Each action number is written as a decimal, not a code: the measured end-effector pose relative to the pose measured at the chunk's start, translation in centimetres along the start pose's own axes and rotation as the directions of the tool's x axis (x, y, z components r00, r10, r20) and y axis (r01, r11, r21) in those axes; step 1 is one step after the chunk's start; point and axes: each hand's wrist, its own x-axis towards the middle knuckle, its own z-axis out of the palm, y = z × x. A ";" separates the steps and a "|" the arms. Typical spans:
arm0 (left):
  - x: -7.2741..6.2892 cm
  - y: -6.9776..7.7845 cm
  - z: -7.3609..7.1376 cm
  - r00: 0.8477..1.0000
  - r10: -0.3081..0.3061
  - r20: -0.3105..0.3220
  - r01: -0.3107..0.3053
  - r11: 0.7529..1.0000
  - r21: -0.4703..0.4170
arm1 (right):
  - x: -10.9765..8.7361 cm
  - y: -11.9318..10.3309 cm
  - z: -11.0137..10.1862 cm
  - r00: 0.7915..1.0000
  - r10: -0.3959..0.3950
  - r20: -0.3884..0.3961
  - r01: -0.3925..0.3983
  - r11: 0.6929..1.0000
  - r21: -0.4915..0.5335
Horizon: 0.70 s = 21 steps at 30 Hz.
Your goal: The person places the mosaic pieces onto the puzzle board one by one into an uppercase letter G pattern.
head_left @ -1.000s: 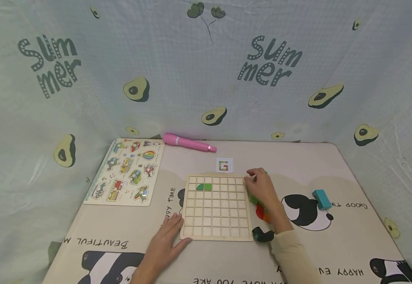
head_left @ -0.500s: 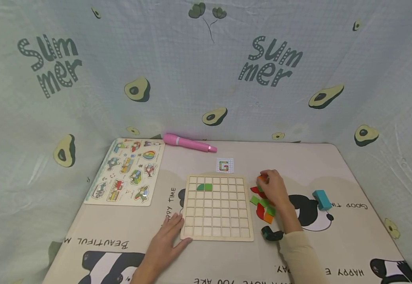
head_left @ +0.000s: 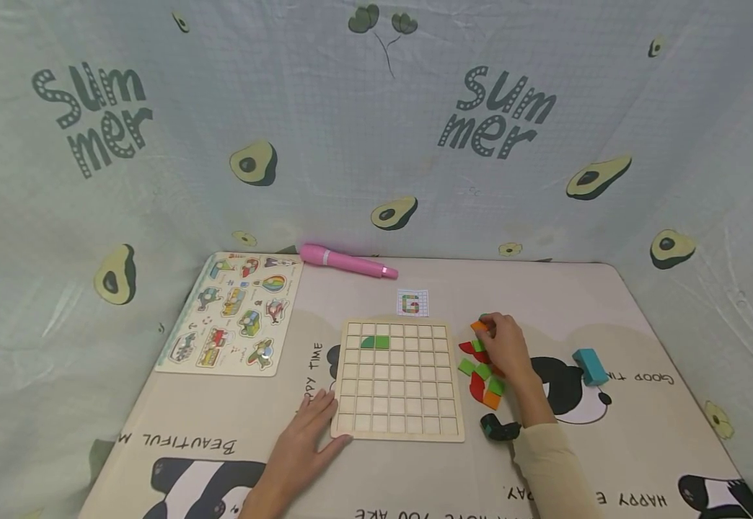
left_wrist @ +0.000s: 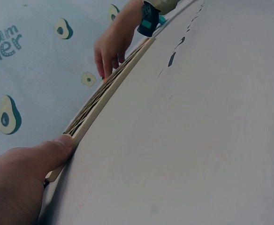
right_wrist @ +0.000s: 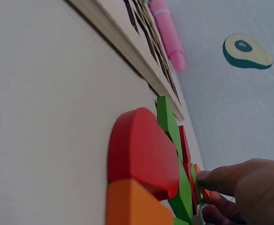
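A wooden grid board (head_left: 399,389) lies in the middle, with a dark green quarter-round piece (head_left: 367,342) and a light green square block (head_left: 381,342) side by side near its top left. My left hand (head_left: 298,440) rests at the board's lower left corner, fingers extended along the side; the left wrist view has its thumb (left_wrist: 57,150) on the edge. Right of the board, my right hand (head_left: 506,349) pinches an orange block (head_left: 479,326) at the far end of a loose pile. Red pieces (head_left: 477,387), green blocks (head_left: 467,367) and another orange block (head_left: 492,400) lie below it.
A small pattern card (head_left: 412,303) lies beyond the board, with a pink microphone-shaped pen (head_left: 350,263) farther back. A picture puzzle board (head_left: 229,313) is at left, a teal block (head_left: 589,366) at right. A black strap-like item (head_left: 500,428) shows by my right wrist.
My right hand has moved right, off the board's upper right corner, to the orange block, uncovering more of the pile. It barely shifts in the last half second. My left hand stays put.
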 end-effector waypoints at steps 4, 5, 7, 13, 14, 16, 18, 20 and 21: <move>-0.1 0.0 0.1 1.000 0.004 -0.004 -0.004 1.000 -0.003 | 0.1 0.0 0.1 1.000 0.011 0.013 -0.011 1.000 0.004; -0.1 0.0 0.1 1.000 0.003 -0.003 -0.003 1.000 -0.002 | 0.1 -0.1 0.1 1.000 0.014 0.017 -0.014 1.000 0.007; -0.1 0.0 0.1 1.000 -0.001 0.000 0.001 1.000 0.001 | 0.1 -0.2 0.1 1.000 0.017 0.023 -0.017 1.000 0.007; -0.1 -0.1 0.1 1.000 -0.016 0.012 0.016 1.000 0.010 | 0.1 -0.4 0.1 0.999 0.005 0.038 -0.005 1.000 0.009; -0.1 -0.1 0.2 1.000 -0.012 0.009 0.012 1.000 0.009 | 0.0 -0.4 0.2 0.999 -0.002 0.036 0.002 1.000 0.014; -0.1 -0.2 0.2 1.000 -0.001 -0.001 0.001 1.000 0.006 | 0.0 -0.4 0.3 0.999 -0.024 0.026 0.023 0.999 0.024; -0.1 -0.2 0.2 1.000 0.013 -0.012 -0.013 1.000 0.003 | 0.0 -0.6 0.4 0.999 -0.040 0.016 0.040 0.998 0.041; -0.2 -0.3 0.3 0.999 0.025 -0.022 -0.025 1.000 0.003 | -0.1 -0.9 0.5 0.998 -0.058 0.010 0.058 0.997 0.056; -0.2 -0.3 0.3 0.999 0.026 -0.023 -0.026 1.000 0.002 | -0.1 -1.1 0.6 0.998 -0.062 0.009 0.061 0.996 0.066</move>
